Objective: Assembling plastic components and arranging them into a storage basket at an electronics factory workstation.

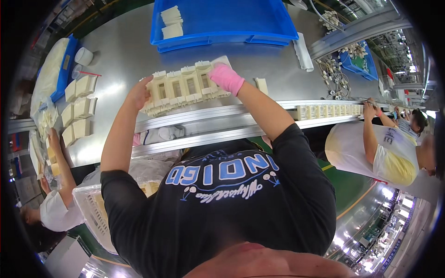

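Several cream plastic frames point(184, 87) with rectangular windows stand side by side in a row on the metal table in front of me. My left hand point(139, 94), bare, curls its fingers round the row's left end. At the right end, my right hand point(226, 78) in a pink glove has its fingers closed on the last frame. Its fingertips are partly hidden. Just behind the glove a pale flat piece point(221, 60) sticks up. One loose cream piece point(261, 85) lies to the right of that hand.
A blue bin point(222, 37) with a few cream parts stands at the far side. Stacked cream parts point(83, 106) and a white cup point(84, 56) are on the left. Metal rails point(199, 121) run along the near edge. Cables point(334, 78) lie at right. Co-workers sit on both sides.
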Motion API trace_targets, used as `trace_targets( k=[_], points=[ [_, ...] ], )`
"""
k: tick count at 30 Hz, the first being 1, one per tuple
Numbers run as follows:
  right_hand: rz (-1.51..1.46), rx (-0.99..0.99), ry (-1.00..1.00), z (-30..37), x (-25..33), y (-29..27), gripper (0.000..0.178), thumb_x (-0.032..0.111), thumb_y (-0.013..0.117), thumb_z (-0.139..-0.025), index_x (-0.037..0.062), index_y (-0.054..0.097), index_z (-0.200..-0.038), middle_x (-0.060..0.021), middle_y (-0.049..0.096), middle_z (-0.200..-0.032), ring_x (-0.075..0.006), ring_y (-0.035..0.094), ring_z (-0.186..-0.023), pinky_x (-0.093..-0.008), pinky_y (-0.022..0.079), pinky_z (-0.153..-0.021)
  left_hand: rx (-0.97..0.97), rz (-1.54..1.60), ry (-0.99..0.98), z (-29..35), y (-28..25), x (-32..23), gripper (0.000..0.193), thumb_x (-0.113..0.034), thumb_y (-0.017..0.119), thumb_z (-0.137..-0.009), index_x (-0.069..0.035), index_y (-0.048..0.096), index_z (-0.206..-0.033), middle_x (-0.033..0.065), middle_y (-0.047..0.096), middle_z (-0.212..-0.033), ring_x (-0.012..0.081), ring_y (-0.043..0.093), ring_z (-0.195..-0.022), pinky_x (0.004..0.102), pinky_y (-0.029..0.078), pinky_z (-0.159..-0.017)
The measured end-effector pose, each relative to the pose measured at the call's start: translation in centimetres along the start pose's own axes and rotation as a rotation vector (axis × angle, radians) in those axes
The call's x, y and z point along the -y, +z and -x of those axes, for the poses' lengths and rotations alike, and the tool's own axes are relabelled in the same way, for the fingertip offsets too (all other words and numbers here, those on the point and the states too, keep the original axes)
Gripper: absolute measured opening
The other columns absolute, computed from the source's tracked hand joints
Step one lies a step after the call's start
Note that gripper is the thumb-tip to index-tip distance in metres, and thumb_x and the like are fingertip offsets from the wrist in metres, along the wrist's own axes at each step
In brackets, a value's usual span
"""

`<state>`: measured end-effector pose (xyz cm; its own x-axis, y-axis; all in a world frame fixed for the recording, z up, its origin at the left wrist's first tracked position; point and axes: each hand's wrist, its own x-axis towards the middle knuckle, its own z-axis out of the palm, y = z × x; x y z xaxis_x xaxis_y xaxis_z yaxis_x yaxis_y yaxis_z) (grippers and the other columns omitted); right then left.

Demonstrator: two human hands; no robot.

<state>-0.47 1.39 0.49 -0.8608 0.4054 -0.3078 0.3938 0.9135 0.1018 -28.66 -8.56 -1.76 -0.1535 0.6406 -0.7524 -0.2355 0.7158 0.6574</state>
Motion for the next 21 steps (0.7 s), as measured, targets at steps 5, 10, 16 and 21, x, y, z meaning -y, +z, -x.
trace_targets(
  k=[5, 10, 16, 21],
  points=[
    [-0.360, -0.048, 0.189, 0.8, 4.0, -4.2, 0.017, 0.009, 0.055, -0.065, 0.0039, 0.062, -0.080, -0.0139, 0.061, -0.078, -0.0260, 0.059, -0.077, -0.0353, 0.046, -0.067, -0.156, -0.127, 0.547, 5.4, 7.5, -2.0, 0.057, -0.042, 0.056, -0.075, 0.001, 0.048, -0.112, 0.0120, 0.054, -0.107, 0.0213, 0.046, -0.103, 0.0296, 0.033, -0.089],
    [-0.221, -0.225, -0.236, 4.5, 5.4, -4.2, 0.024, 0.005, 0.054, -0.062, 0.0048, 0.058, -0.085, -0.0129, 0.059, -0.085, -0.0271, 0.058, -0.079, -0.0359, 0.046, -0.068, 0.358, -0.782, 0.377, 5.8, 15.2, -3.1, 0.043, -0.031, 0.053, -0.079, 0.003, 0.051, -0.106, 0.0137, 0.056, -0.099, 0.0183, 0.052, -0.089, 0.0297, 0.040, -0.076],
    [-0.602, -0.817, -0.324, 8.6, 0.0, -2.0, 0.031, 0.005, 0.049, -0.066, 0.0035, 0.052, -0.097, -0.0146, 0.057, -0.090, -0.0295, 0.056, -0.083, -0.0408, 0.044, -0.073, 0.320, -0.468, 0.504, 3.1, 17.1, -2.3, 0.027, -0.023, 0.047, -0.081, 0.002, 0.053, -0.091, 0.0119, 0.058, -0.077, 0.0162, 0.054, -0.061, 0.0275, 0.044, -0.059],
    [-0.543, -0.553, 0.600, 9.7, -7.5, 4.0, 0.031, 0.016, 0.049, -0.072, 0.0010, 0.049, -0.099, -0.0174, 0.057, -0.093, -0.0328, 0.055, -0.088, -0.0397, 0.044, -0.077, 0.218, -0.053, 0.433, 3.3, 21.3, -2.4, 0.020, -0.021, 0.048, -0.081, -0.001, 0.051, -0.085, 0.0109, 0.057, -0.070, 0.0177, 0.055, -0.058, 0.0292, 0.046, -0.056]
  ],
)
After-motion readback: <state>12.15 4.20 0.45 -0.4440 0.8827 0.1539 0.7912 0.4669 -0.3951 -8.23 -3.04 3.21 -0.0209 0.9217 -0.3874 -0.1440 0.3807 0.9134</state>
